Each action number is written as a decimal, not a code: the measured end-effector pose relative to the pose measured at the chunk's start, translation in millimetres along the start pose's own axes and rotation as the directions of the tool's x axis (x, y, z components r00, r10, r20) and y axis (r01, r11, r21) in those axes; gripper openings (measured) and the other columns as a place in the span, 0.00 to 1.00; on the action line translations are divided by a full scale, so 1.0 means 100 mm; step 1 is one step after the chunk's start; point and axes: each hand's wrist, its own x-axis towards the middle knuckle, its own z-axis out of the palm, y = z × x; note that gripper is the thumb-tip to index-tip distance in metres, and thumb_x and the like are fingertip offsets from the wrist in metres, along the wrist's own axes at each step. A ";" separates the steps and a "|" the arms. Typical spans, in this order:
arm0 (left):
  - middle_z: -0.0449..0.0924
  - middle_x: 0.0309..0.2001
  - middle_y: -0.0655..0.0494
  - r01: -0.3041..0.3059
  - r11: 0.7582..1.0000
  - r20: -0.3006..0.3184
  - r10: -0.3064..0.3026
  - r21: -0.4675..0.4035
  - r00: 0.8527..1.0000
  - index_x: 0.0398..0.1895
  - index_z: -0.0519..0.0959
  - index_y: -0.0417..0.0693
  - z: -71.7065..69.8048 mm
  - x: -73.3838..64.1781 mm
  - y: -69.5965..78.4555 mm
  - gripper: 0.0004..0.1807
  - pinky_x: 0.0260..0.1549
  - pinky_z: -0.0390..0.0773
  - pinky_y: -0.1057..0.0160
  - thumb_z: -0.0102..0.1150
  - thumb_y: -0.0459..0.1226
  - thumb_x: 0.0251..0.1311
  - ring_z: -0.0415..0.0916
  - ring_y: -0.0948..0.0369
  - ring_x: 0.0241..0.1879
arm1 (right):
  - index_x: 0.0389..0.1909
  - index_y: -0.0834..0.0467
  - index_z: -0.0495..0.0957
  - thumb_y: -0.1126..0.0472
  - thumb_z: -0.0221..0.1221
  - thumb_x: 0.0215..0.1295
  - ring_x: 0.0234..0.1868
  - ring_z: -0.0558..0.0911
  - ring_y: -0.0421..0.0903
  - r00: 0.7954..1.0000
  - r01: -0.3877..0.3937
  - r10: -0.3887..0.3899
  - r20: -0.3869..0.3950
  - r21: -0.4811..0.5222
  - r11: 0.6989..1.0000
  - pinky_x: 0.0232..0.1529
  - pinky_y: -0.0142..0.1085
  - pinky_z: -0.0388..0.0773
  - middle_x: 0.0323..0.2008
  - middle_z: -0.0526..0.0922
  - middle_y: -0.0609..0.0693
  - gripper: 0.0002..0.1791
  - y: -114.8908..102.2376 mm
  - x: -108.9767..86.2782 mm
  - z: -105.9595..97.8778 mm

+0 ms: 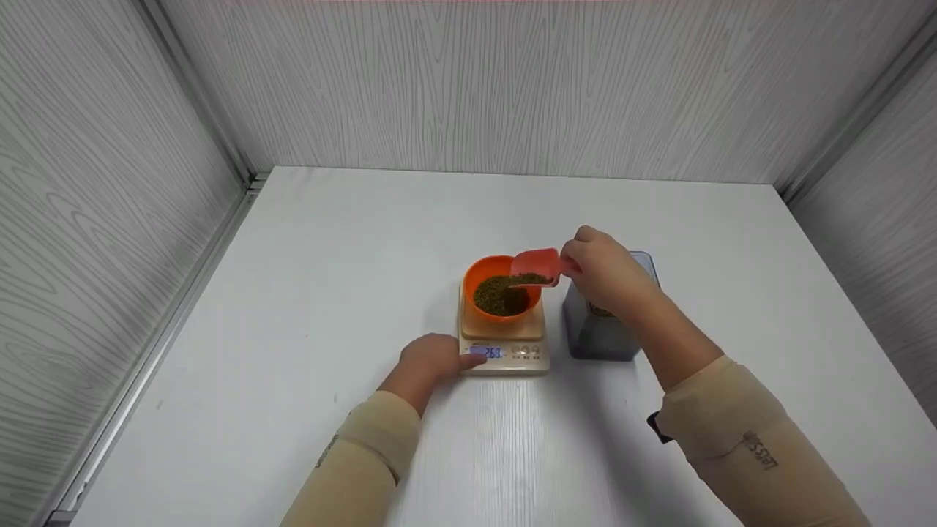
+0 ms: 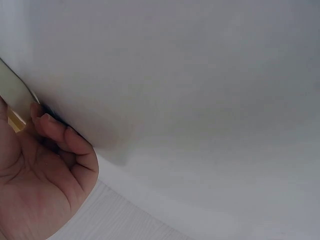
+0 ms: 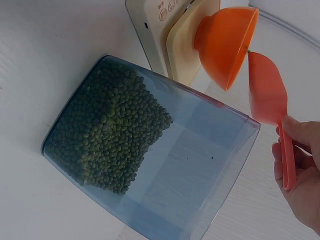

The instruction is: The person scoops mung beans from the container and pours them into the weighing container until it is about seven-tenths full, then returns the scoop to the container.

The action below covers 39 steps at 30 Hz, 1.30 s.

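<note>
An orange bowl [image 1: 476, 272] with green mung beans [image 1: 492, 298] in it stands on a kitchen scale [image 1: 527, 366] with a lit display. My right hand [image 1: 604, 271] grips the handle of a red scoop [image 1: 538, 260], tilted over the bowl's right rim with beans inside. In the right wrist view a bean hangs between the scoop [image 3: 268, 90] and the bowl [image 3: 225, 42]. With its thumb over the display, my left hand [image 1: 432, 360] holds the scale's front left edge. Curled fingers [image 2: 77, 142] show against that edge in the left wrist view.
Right of the scale stands a clear bluish container [image 1: 596, 340], partly under my right forearm. Mung beans [image 3: 115, 125] fill its lower part. White table [image 1: 351, 241] surrounds everything, with grey wood-grain panels [image 1: 468, 88] behind and on both sides.
</note>
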 end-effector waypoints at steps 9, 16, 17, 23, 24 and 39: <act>0.77 0.33 0.51 0.011 1.000 0.011 -0.011 0.000 1.000 0.31 0.80 0.43 0.00 0.00 0.00 0.32 0.44 0.73 0.55 0.49 0.64 0.53 0.72 0.56 0.34 | 0.36 0.61 0.80 0.70 0.58 0.57 0.36 0.73 0.49 1.000 -0.011 0.012 0.022 -0.036 0.999 0.41 0.40 0.76 0.33 0.74 0.54 0.07 -0.01 -0.02 -0.01; 0.77 0.33 0.51 -0.004 1.000 0.007 0.004 -0.003 1.000 0.28 0.79 0.43 -0.01 0.01 -0.01 0.31 0.44 0.73 0.55 0.49 0.64 0.54 0.73 0.56 0.35 | 0.36 0.62 0.80 0.70 0.60 0.55 0.36 0.74 0.50 1.000 0.007 -0.008 -0.009 -0.085 0.996 0.41 0.39 0.76 0.32 0.75 0.54 0.07 -0.01 -0.02 -0.03; 0.77 0.32 0.51 -0.006 1.000 0.006 0.006 -0.006 1.000 0.27 0.79 0.44 -0.01 0.01 -0.01 0.31 0.44 0.73 0.55 0.49 0.64 0.54 0.73 0.56 0.35 | 0.36 0.62 0.80 0.70 0.60 0.55 0.36 0.74 0.50 1.000 0.009 -0.010 -0.013 -0.091 0.996 0.41 0.39 0.76 0.32 0.75 0.55 0.07 0.00 -0.03 -0.04; 0.76 0.31 0.52 -0.003 1.000 0.004 0.003 -0.013 1.000 0.26 0.78 0.44 0.00 0.01 -0.01 0.30 0.43 0.73 0.55 0.50 0.63 0.54 0.72 0.57 0.33 | 0.36 0.64 0.80 0.71 0.60 0.55 0.35 0.73 0.51 0.999 -0.011 0.007 -0.049 -0.072 0.997 0.40 0.41 0.75 0.32 0.73 0.56 0.07 0.06 -0.06 -0.07; 0.76 0.31 0.52 -0.002 1.000 0.003 0.002 -0.013 1.000 0.26 0.78 0.45 0.01 0.01 -0.01 0.30 0.43 0.73 0.55 0.50 0.63 0.54 0.72 0.57 0.33 | 0.36 0.64 0.79 0.71 0.60 0.55 0.35 0.73 0.51 0.998 -0.028 0.025 -0.053 -0.056 0.998 0.40 0.41 0.75 0.32 0.73 0.56 0.07 0.08 -0.07 -0.09; 0.76 0.30 0.51 -0.015 1.000 -0.004 0.015 0.007 1.000 0.27 0.79 0.44 0.01 0.02 -0.02 0.31 0.41 0.73 0.55 0.49 0.64 0.54 0.72 0.56 0.32 | 0.34 0.68 0.79 0.74 0.56 0.54 0.33 0.74 0.54 0.984 -0.137 0.141 0.108 -0.045 0.990 0.34 0.46 0.74 0.31 0.75 0.59 0.07 0.38 -0.36 -0.80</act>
